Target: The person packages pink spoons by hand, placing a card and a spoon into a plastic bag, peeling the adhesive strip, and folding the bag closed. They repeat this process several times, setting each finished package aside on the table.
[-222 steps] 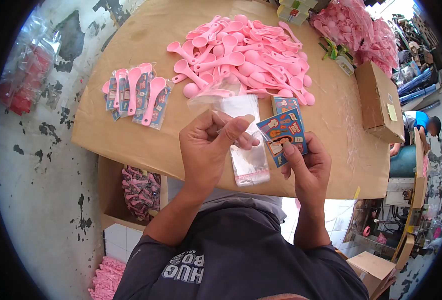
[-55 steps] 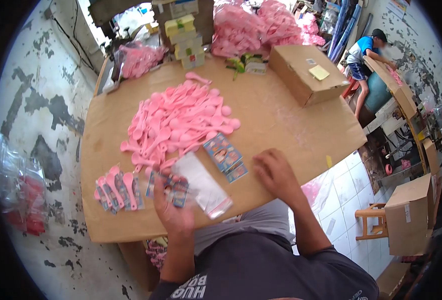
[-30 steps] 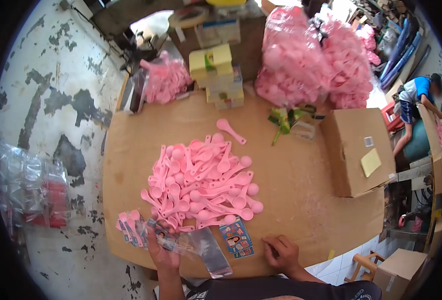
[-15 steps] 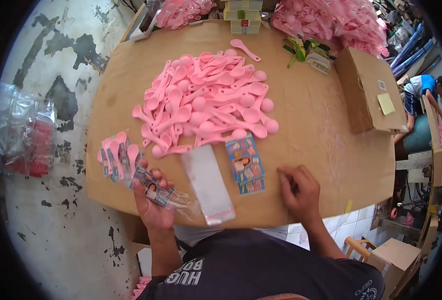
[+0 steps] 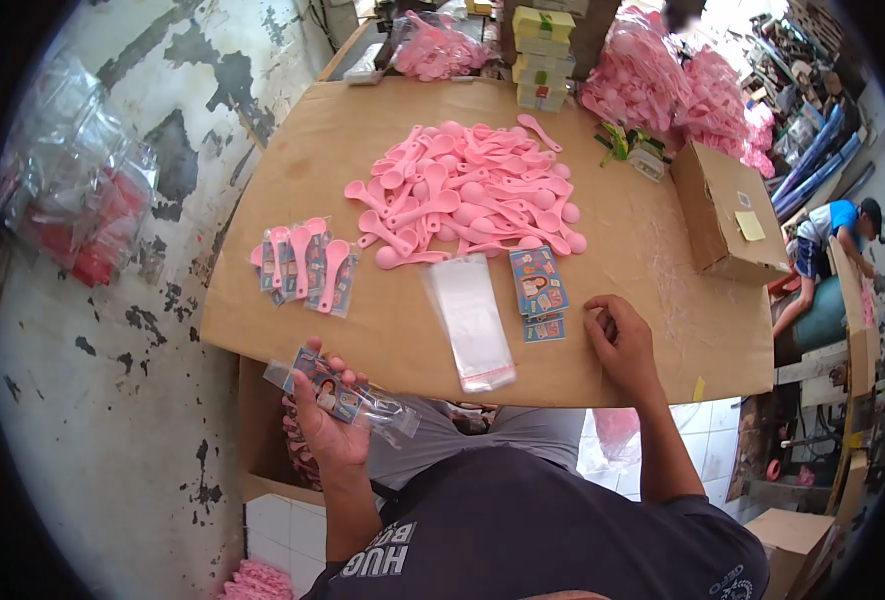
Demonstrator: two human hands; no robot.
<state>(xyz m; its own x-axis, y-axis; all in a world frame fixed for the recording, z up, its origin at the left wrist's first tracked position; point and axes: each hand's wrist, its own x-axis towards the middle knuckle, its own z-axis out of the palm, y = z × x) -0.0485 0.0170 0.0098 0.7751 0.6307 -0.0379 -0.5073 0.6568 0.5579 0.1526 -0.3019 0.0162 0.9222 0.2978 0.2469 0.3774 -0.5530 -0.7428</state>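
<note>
My left hand point(image 5: 334, 430) is closed around a clear plastic packet point(image 5: 338, 398) with a blue printed card in it, held off the table's front edge. Clear film hangs loose from its right end. My right hand point(image 5: 624, 350) rests on the table near the front edge, fingers curled, with nothing visible in them. Just left of it lie blue printed cards point(image 5: 540, 285), overlapping. A stack of clear plastic bags point(image 5: 472, 325) lies beside the cards. Behind them is a large heap of pink spoons point(image 5: 472, 190). Several bagged pink spoons with cards point(image 5: 307, 262) lie at the left.
A cardboard box point(image 5: 727, 215) stands at the right of the brown table point(image 5: 642, 250). Bags of pink spoons point(image 5: 642, 75) and stacked yellowish boxes point(image 5: 542, 60) are at the back. Plastic bags point(image 5: 77, 190) hang by the left wall. A co-worker point(image 5: 832, 235) bends over at far right.
My left hand, with the packet, has moved from over the table beside the bagged spoons to off its front edge. My right hand stays on the table. The camera view has shifted.
</note>
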